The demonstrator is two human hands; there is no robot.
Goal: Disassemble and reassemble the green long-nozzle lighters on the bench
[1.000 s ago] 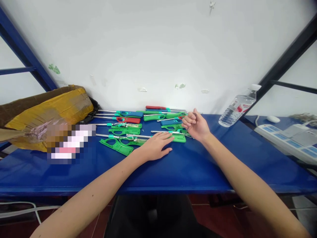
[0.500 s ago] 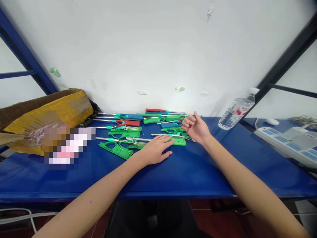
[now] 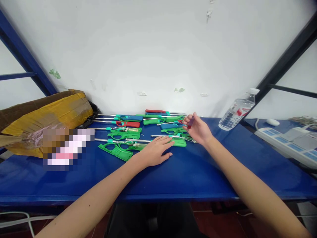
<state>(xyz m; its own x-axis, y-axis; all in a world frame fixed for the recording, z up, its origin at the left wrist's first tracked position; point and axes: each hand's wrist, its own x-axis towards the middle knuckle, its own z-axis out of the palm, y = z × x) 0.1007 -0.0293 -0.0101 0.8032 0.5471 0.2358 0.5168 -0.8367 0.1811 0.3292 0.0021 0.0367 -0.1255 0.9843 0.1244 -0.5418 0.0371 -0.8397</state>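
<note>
Palm down, my left hand (image 3: 157,151) lies on the blue table with its fingers spread, its fingertips by a green lighter (image 3: 178,142) that has a metal tube. My right hand (image 3: 197,129) is raised over the right end of the lighters, fingers curled loosely and apart, nothing seen in it. Several long lighters lie around, among them a red one (image 3: 127,124), a blue one (image 3: 131,118) and a red one at the back (image 3: 156,111). Green opened casings (image 3: 116,151) with bare parts and wires sit left of my left hand.
A taped cardboard box (image 3: 47,119) stands at the left, a blurred patch in front of it. At the right are a water bottle (image 3: 236,110), a white power strip (image 3: 284,142) and a small white object (image 3: 272,122). A white wall rises behind the table (image 3: 188,178).
The view has shifted very slightly. The fingers of my right hand have loosened a little; my left hand rests in the same place.
</note>
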